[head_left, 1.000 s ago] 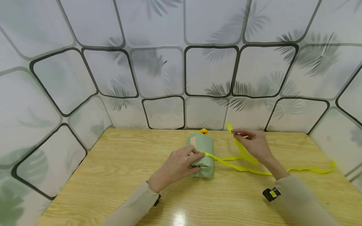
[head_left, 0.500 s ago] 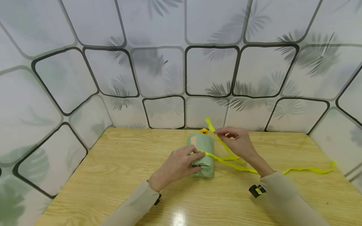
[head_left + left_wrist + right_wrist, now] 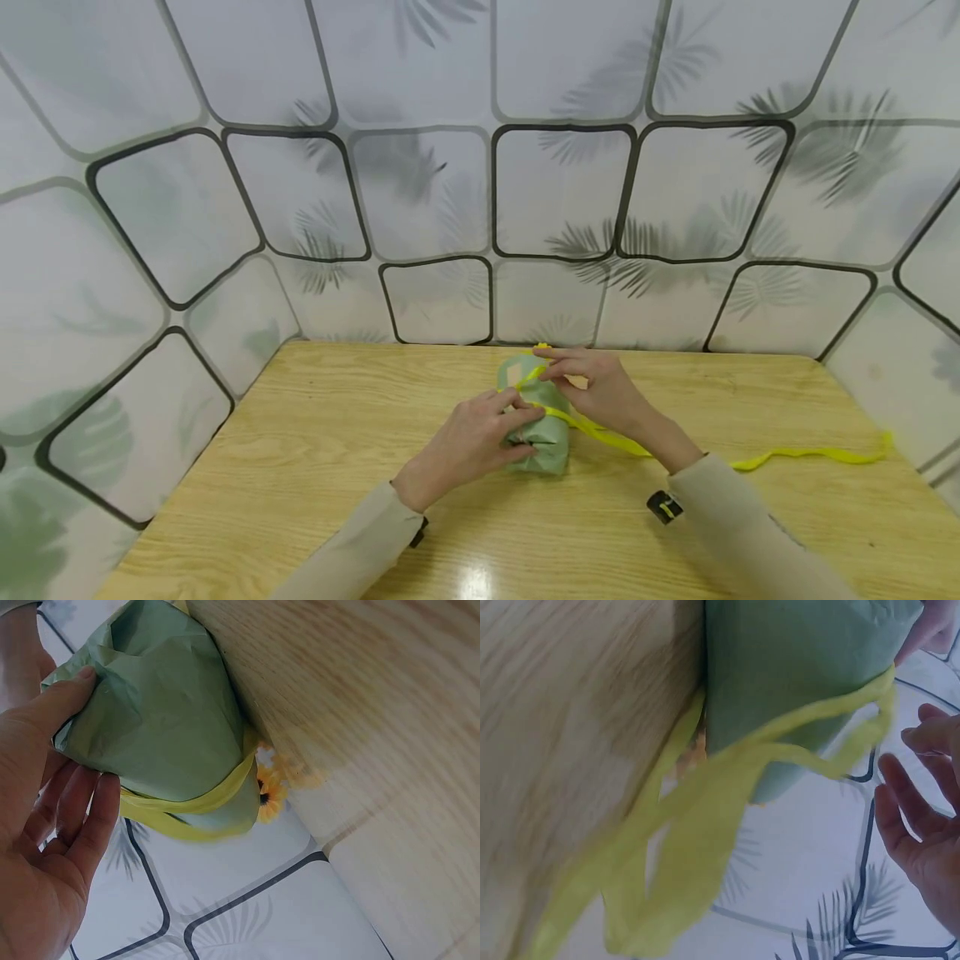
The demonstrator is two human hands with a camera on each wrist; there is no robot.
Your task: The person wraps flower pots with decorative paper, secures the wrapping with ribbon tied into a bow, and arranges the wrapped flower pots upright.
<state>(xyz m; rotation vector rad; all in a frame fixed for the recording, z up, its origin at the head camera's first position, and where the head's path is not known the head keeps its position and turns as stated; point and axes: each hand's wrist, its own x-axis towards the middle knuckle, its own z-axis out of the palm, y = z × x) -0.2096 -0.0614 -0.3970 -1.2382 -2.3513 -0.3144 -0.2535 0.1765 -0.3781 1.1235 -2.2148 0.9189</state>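
A green paper-wrapped parcel (image 3: pixel 551 450) lies on the table, with a yellow ribbon (image 3: pixel 558 412) running round its middle. My left hand (image 3: pixel 468 437) grips the parcel's near left side. In the left wrist view its thumb (image 3: pixel 71 694) lies on the paper and the fingers curl beneath. My right hand (image 3: pixel 600 392) is over the parcel's far right part, fingers apart. Beside those fingers, a strip of the ribbon (image 3: pixel 862 735) slants toward the left hand; the right wrist view shows no pinch on it. An orange-yellow flower (image 3: pixel 271 795) shows at the parcel's far end.
A long tail of yellow ribbon (image 3: pixel 825 452) trails to the right over the wooden table (image 3: pixel 337 392). Behind stands a pale wall covering (image 3: pixel 420 192) with dark rounded outlines and leaf prints, also along both sides.
My right hand has moved left from beside the parcel to over it, bringing the pinched ribbon end across, and its fingers have spread. The left hand has kept its place on the parcel.
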